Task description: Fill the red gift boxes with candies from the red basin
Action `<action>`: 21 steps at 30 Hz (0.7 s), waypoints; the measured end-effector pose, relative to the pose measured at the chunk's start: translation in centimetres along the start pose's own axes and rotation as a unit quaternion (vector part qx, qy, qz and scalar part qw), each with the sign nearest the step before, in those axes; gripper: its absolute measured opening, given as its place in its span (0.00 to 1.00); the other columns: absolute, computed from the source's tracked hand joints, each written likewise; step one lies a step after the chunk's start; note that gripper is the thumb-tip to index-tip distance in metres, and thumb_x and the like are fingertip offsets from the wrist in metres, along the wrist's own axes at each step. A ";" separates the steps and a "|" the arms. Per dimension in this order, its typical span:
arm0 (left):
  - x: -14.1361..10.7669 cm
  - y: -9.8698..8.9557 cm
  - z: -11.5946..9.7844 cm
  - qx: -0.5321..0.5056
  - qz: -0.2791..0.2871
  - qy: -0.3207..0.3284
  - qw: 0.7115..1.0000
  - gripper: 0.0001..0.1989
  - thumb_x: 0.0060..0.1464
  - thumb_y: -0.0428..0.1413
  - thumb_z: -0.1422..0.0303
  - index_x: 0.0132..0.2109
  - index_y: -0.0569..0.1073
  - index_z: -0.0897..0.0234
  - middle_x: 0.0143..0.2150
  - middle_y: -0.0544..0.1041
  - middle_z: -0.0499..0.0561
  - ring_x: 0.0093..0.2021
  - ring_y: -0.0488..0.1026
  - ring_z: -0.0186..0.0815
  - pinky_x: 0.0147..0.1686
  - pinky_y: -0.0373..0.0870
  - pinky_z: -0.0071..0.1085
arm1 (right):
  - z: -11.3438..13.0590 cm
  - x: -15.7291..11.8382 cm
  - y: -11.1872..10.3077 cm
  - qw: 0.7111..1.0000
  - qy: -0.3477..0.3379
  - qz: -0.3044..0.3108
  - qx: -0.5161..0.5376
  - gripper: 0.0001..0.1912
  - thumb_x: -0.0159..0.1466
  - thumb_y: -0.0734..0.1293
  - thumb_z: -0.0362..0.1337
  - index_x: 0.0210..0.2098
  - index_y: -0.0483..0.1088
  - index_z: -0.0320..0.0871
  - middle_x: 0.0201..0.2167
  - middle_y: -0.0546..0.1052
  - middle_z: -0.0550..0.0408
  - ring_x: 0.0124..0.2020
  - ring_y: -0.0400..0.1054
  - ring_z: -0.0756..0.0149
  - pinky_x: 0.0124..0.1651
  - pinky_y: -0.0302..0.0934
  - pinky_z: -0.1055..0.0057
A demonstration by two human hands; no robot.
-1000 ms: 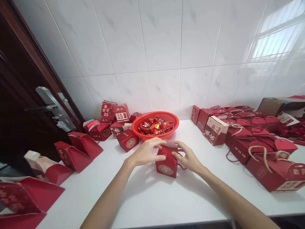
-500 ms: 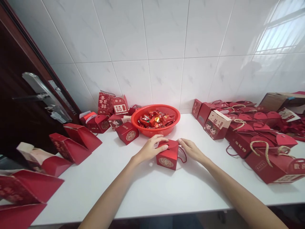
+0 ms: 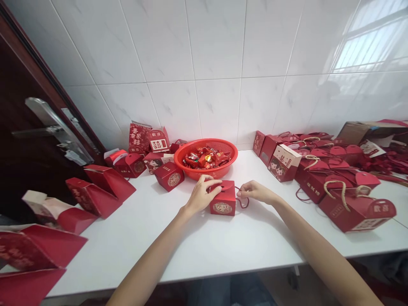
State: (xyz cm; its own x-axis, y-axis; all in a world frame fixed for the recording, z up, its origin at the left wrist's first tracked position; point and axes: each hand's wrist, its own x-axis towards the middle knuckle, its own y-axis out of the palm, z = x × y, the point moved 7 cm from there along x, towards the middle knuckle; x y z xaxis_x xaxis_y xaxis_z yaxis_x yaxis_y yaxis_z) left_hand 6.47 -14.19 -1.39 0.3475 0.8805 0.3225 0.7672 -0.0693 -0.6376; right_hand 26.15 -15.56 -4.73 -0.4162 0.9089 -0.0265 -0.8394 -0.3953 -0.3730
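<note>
A small red gift box [image 3: 227, 196] with a gold round emblem sits upright on the white table in front of me, its top closed. My left hand [image 3: 204, 193] grips it from the left side, thumb and fingers on its top. Beside the box, my right hand [image 3: 255, 192] pinches the dark red cord [image 3: 245, 204] that loops out from the box's right side. Just behind stands a red plastic basket [image 3: 234, 160], holding wrapped candies [image 3: 205, 158]. Another closed red box [image 3: 170, 175] is left of the basket.
Open red boxes [image 3: 95, 191] line the table's left side by a dark door [image 3: 19, 157]. Many closed boxes with cord handles [image 3: 357, 208] crowd the right. A cardboard box [image 3: 360, 129] stands at the far right, against the tiled wall [image 3: 216, 102].
My right hand has moved off the box's top right corner and closed on the cord. The box has turned slightly, its front facing me more squarely. My left hand stays on it.
</note>
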 end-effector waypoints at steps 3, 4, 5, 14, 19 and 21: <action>0.2 -0.1 -0.1 -0.018 -0.032 -0.004 0.999 0.13 0.55 0.59 0.63 0.46 0.81 0.58 0.47 0.70 0.53 0.42 0.73 0.37 0.48 0.73 0.38 | 0.9 -0.3 -1.1 0.987 0.003 -0.033 0.154 0.23 0.49 0.76 0.54 0.21 0.71 0.40 0.24 0.75 0.54 0.27 0.66 0.68 0.38 0.61 0.67; 0.3 -0.2 -0.2 -0.031 -0.040 -0.006 0.999 0.13 0.53 0.60 0.63 0.46 0.81 0.58 0.47 0.70 0.53 0.41 0.73 0.37 0.47 0.73 0.37 | 1.4 -0.4 -1.7 0.978 -0.007 -0.052 0.201 0.22 0.50 0.77 0.53 0.22 0.71 0.41 0.25 0.75 0.54 0.28 0.67 0.68 0.40 0.61 0.67; 0.5 -0.4 -0.3 -0.048 -0.047 -0.010 0.998 0.14 0.52 0.61 0.64 0.46 0.81 0.58 0.47 0.70 0.53 0.39 0.72 0.36 0.45 0.73 0.36 | 2.0 -0.5 -2.2 0.968 -0.019 -0.070 0.241 0.20 0.50 0.77 0.52 0.23 0.71 0.41 0.26 0.76 0.54 0.29 0.68 0.68 0.41 0.62 0.66; 2.4 -3.2 -3.5 -0.375 0.003 -0.110 0.920 0.16 0.43 0.66 0.68 0.42 0.78 0.65 0.39 0.77 0.51 0.35 0.73 0.32 0.40 0.72 0.32 | 7.5 -0.9 -3.4 0.967 -0.039 -0.089 0.235 0.16 0.51 0.77 0.46 0.30 0.74 0.41 0.30 0.78 0.52 0.35 0.72 0.64 0.46 0.64 0.64; 3.0 -3.1 -7.7 -0.493 0.074 -0.118 0.859 0.13 0.47 0.64 0.70 0.42 0.76 0.66 0.43 0.77 0.54 0.45 0.76 0.39 0.48 0.72 0.40 | 9.5 -0.5 -2.7 0.981 -0.062 -0.118 0.138 0.17 0.50 0.77 0.46 0.30 0.73 0.41 0.29 0.78 0.53 0.33 0.72 0.64 0.41 0.64 0.66; 3.4 -2.5 -9.0 -0.512 0.080 -0.111 0.848 0.11 0.49 0.63 0.70 0.41 0.76 0.66 0.42 0.77 0.54 0.45 0.75 0.39 0.46 0.72 0.38 | 10.2 -0.5 -2.1 0.982 -0.072 -0.136 0.109 0.18 0.49 0.77 0.46 0.29 0.70 0.41 0.28 0.77 0.55 0.32 0.71 0.65 0.38 0.63 0.67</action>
State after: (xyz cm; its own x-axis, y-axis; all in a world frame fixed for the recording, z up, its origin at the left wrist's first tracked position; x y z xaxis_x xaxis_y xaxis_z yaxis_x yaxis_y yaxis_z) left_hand 10.61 -15.30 7.58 0.4687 0.8799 0.0776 0.8251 -0.4675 0.3174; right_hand 24.58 -16.53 5.50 -0.1975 0.9628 0.1846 -0.9749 -0.1732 -0.1396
